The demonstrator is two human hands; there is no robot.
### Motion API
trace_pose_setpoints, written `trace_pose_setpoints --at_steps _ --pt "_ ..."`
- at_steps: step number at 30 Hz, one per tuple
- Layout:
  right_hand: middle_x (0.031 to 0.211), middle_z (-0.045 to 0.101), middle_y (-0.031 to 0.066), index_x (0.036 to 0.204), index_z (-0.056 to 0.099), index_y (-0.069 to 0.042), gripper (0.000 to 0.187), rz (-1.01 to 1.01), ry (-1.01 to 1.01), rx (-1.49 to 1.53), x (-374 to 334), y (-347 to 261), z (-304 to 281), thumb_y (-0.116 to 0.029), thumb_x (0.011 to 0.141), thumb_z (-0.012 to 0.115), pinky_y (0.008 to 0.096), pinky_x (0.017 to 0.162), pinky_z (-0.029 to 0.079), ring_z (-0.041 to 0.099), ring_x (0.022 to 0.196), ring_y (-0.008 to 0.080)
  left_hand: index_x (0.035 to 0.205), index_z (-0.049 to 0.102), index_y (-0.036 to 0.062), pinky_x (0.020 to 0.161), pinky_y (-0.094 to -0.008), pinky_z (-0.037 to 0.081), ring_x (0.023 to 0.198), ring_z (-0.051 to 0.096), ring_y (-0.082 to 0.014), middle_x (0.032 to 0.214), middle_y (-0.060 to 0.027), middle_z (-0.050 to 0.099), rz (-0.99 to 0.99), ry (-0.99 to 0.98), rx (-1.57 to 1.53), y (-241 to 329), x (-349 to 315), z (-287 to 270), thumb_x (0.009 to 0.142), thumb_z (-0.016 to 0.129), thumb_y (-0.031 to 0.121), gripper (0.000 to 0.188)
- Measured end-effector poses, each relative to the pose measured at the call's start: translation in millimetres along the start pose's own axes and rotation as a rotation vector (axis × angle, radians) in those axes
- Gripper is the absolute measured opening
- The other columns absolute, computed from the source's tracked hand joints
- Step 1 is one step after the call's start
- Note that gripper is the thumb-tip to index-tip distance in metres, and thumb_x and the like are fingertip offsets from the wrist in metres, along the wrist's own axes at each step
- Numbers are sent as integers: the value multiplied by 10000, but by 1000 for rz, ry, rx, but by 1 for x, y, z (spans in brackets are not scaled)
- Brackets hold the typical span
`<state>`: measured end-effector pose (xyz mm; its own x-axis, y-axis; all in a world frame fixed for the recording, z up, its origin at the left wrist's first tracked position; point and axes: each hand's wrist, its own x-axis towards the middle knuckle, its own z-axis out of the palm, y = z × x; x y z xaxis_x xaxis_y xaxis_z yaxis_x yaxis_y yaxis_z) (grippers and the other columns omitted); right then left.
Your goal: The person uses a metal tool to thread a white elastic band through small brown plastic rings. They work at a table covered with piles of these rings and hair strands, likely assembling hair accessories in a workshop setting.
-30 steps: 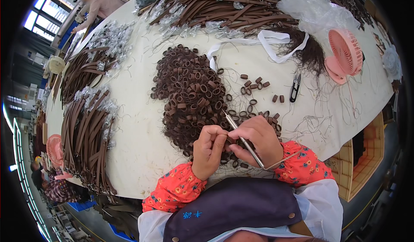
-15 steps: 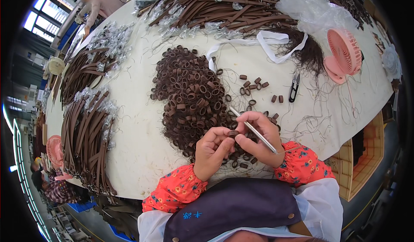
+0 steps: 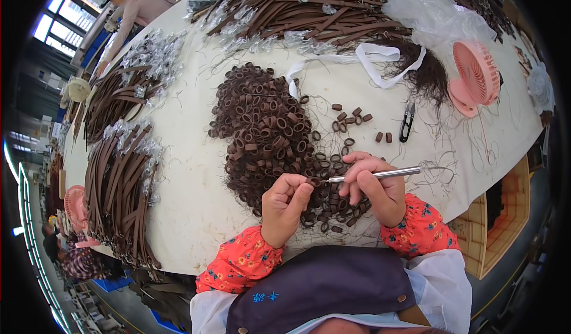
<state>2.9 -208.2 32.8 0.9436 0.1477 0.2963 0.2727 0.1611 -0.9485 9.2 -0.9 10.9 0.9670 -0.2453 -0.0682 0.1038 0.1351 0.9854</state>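
Between the thumb and fingers of my left hand [image 3: 282, 210] is a small brown strap loop [image 3: 313, 182]. My right hand [image 3: 383, 192] grips a slim silver pen-shaped tool [image 3: 407, 171], which lies almost level. Its narrow tip meets the loop's right side, or comes very close to it; I cannot tell which. Just beyond both hands rises a big heap of brown loops [image 3: 262, 120] with many loose thread ends. More single loops [image 3: 342, 206] lie under and between my hands on the pale tabletop [image 3: 187, 155].
Thread snips [image 3: 407, 123] and a pink fan [image 3: 476, 75] stand to the right, near a white ribbon [image 3: 380, 51]. Bundled brown straps [image 3: 119, 185] cover the left side, with more straps [image 3: 309, 10] at the back. A person [image 3: 140, 7] works at far left.
My right hand has drawn away from the left and swung the tool from a slant to nearly level, its tip now at the loop. The left hand keeps the loop, slightly farther left.
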Motion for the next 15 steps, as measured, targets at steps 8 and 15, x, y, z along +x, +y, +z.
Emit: trace_pose_setpoints --at_steps 8,15 --pt "649 614 -6 983 613 -32 201 -5 -8 -13 -1 3 3 -170 1008 469 410 1011 375 621 712 111 1012 556 -5 544 -186 365 601 458 -35 741 0 568 -15 -23 -23 1 0 0 980 579 112 123" --pt "663 628 4 1006 616 -30 206 -46 -43 -36 0 5 4 -181 1014 475 402 1002 385 626 724 115 1018 556 -4 546 -187 369 603 460 -37 743 2 566 -22 -37 -35 0 -1 0 981 578 113 124"
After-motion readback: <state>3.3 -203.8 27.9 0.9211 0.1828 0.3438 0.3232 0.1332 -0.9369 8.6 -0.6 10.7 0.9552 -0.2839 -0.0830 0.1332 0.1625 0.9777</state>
